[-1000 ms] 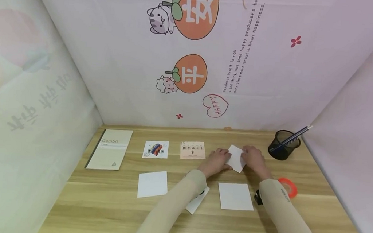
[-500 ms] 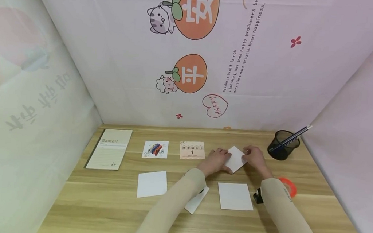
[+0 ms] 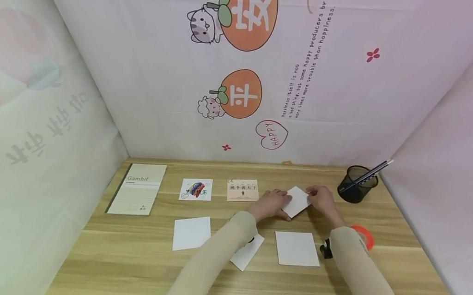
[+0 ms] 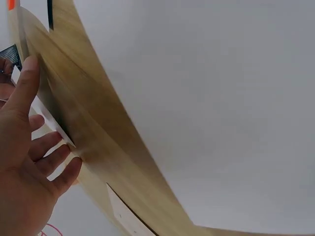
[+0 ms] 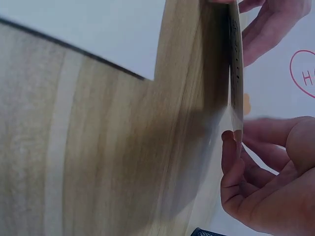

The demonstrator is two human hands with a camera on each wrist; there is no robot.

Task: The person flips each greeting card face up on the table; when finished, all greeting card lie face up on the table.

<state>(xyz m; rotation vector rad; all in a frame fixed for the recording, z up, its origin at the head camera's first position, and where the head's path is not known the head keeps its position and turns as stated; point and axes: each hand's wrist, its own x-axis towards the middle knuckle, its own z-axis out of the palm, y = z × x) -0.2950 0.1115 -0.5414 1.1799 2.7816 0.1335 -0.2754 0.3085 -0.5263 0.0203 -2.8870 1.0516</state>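
A small square paper card is held between both hands at the back right of the table, turned like a diamond. Its white side faces up; dark print on its underside shows in the right wrist view. My left hand holds the card's left side, with thumb and fingers at its edge. At the right corner my right hand pinches it between thumb and fingers. In the right wrist view the card stands edge-on, a shadow beneath it on the wood.
White cards lie nearer the front, one partly under the left sleeve. Two printed cards and a notebook lie left. At right are a black mesh pen cup with pens and a red-orange ring behind the right sleeve.
The card has turned into a diamond and more of its white face shows. My right fingers have shifted from over it to its right corner; the left hand stays at its left side.
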